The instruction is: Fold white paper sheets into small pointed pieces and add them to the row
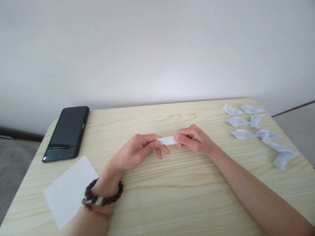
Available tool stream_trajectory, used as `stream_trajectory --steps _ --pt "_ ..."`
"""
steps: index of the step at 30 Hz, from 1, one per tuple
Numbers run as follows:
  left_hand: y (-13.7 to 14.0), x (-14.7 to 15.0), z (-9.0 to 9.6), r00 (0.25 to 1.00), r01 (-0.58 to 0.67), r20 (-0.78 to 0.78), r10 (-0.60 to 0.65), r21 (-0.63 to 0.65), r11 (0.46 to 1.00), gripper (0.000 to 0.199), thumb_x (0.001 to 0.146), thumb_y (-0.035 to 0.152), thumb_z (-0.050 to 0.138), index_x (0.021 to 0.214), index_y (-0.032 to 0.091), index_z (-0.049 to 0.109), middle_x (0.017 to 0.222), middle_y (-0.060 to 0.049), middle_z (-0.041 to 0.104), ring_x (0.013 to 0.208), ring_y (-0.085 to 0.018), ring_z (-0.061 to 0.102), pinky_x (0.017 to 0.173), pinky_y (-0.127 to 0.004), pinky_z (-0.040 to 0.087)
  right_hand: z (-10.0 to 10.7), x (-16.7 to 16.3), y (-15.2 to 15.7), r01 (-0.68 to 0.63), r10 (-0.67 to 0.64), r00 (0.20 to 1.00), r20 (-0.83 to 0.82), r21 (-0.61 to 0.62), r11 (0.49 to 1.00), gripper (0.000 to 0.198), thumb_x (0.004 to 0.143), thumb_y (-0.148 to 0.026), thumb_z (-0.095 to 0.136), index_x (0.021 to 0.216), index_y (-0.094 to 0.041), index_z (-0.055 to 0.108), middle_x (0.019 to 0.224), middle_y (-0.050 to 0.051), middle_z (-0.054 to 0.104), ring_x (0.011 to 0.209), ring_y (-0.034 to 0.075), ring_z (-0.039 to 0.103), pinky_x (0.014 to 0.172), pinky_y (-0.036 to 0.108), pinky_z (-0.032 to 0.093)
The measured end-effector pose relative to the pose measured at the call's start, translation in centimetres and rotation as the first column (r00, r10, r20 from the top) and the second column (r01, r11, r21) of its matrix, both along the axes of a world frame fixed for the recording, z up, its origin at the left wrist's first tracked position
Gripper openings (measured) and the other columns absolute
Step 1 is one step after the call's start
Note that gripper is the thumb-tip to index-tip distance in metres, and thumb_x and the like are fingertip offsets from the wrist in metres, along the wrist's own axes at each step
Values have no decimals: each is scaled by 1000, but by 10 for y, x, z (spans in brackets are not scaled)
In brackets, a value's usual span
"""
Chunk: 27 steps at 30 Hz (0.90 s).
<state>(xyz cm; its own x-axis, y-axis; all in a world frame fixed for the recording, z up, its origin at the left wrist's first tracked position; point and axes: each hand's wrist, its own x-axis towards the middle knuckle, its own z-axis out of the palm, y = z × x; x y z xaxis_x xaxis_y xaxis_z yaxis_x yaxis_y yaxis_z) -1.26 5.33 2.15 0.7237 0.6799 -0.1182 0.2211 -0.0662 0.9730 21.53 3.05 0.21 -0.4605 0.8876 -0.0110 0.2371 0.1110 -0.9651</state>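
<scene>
A narrow folded strip of white paper [167, 140] stretches between my two hands above the middle of the table. My left hand [139, 149] pinches its left end between thumb and fingers, the lower fingers spread a little below. At the other end, my right hand [194, 140] grips the strip with thumb and curled fingers. Parts of both ends are hidden under the fingertips. Several folded white paper pieces [242, 134] with pointed ends lie in rows at the right. A flat white paper sheet [71, 191] rests near my left wrist.
A black phone or tablet in a case [66, 134] lies at the table's left back corner. The light wood-grain table [157, 203] backs onto a white wall [157, 49]. Beaded bracelets [103, 200] circle my left wrist.
</scene>
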Motion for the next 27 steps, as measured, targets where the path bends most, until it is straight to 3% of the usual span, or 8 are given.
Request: stream_trajectory --steps 3,7,17,20,24,27 --pt "-1 1 -4 999 -45 -5 45 -79 996 29 91 35 52 80 17 72 58 -2 67 48 -11 57 43 -20 36 1 0 0 9 -9 1000 1 4 1000 43 93 -40 49 57 -16 51 45 -7 37 38 4 28 37 20 19" --pt "-3 2 -4 994 -100 -50 94 -141 985 30 88 33 58 66 14 67 51 -1 65 41 -7 49 42 -18 32 2 1 0 37 -38 999 6 19 999 45 92 -37 49 53 -16 47 44 -7 36 37 4 28 37 20 19" --pt "-7 8 -5 976 -30 -211 52 107 994 42 91 42 49 66 14 67 54 0 57 47 -7 43 45 -20 31 -6 -3 1 -63 37 989 143 177 982 47 92 -41 52 52 -16 52 44 -5 39 44 6 36 44 20 26" --pt "-6 9 -7 980 -38 -189 57 105 994 45 92 40 45 59 15 60 45 2 52 40 -6 38 42 -19 29 -4 -3 0 -64 50 993 109 130 989 50 96 -43 44 55 -15 54 44 -5 41 41 5 35 42 20 27" --pt "-6 8 -8 980 -95 -171 105 64 993 42 93 42 42 66 16 61 35 5 50 32 -5 36 38 -17 29 -1 0 0 -88 89 994 56 -30 996 49 98 -47 38 66 -15 57 45 -6 44 39 5 37 42 18 30" --pt "-8 7 -8 966 -154 -196 167 79 985 49 93 46 41 56 17 56 30 4 48 29 -6 38 36 -16 30 -1 2 1 -107 109 993 33 -57 993 43 98 -45 39 79 -15 62 52 -5 52 45 5 43 46 17 35"
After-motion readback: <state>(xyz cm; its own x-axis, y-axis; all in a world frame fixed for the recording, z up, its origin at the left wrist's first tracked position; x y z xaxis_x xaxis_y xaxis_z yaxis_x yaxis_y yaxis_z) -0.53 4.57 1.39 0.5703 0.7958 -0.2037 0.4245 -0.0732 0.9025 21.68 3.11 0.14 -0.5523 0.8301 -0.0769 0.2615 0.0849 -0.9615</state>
